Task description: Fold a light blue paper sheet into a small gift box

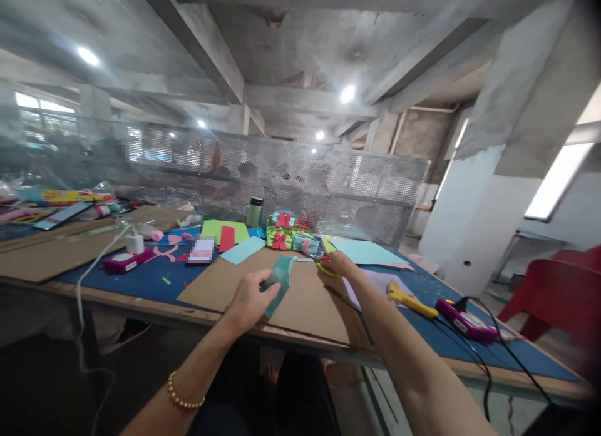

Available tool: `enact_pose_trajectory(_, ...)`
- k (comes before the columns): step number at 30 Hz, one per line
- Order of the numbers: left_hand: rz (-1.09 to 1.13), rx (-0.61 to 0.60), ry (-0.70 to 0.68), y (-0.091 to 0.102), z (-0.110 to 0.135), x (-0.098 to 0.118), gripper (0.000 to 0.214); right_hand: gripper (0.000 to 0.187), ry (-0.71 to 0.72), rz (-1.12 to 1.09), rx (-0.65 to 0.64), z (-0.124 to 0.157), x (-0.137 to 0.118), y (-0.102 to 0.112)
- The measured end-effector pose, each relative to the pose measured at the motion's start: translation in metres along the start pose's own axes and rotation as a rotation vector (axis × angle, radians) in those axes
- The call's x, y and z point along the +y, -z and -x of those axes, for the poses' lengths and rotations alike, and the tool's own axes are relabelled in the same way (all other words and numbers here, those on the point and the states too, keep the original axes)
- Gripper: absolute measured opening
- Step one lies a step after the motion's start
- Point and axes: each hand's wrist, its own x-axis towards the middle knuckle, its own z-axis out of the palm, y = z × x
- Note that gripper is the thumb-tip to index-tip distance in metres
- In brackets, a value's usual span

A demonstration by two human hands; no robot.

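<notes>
My left hand (248,298) is closed round a folded teal paper piece (280,276), held tilted above the brown cardboard sheet (310,304). A small dark patch shows between thumb and fingers; I cannot tell what it is. Further forward, my right hand (342,264) is closed at a pair of scissors with yellow handles (327,270), its fingertips partly hidden. Just beyond the hands stand small paper gift boxes with red bows (282,241), one light blue and one green, and a bluish box (305,243) beside them.
A yellow glue gun (413,301) and a purple power strip (467,320) with black cables lie right. Left are another purple power strip (126,261) with a white charger, a phone (201,251) and coloured paper (241,250). A green bottle (255,212) stands before the mesh partition (366,186).
</notes>
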Motion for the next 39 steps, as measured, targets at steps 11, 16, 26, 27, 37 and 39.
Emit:
enact_pose_trajectory(11,0.276,-0.160,0.082,0.010,0.036,0.026,0.026,0.030,0.556,-1.018,0.017,0.122,-0.106,0.060)
enact_pose_trajectory(16,0.200,-0.234,0.080,0.012,0.050,0.033,0.021,0.019,0.599,-1.186,-0.116,0.150,-0.112,0.055)
enact_pose_trajectory(26,0.242,-0.205,0.122,0.018,0.061,0.041,0.021,0.021,0.594,-1.286,-0.146,0.160,-0.109,0.054)
enact_pose_trajectory(27,0.284,-0.206,0.139,0.020,0.062,0.040,0.022,0.021,0.598,-1.299,-0.144,0.160,-0.108,0.054)
enact_pose_trajectory(37,0.563,-0.324,0.271,0.025,0.065,0.038,0.029,0.021,0.626,-1.165,-0.091,0.159,-0.114,0.056)
enact_pose_trajectory(39,0.549,-0.300,0.268,0.026,0.064,0.040,0.029,0.022,0.605,-1.171,-0.105,0.160,-0.115,0.055)
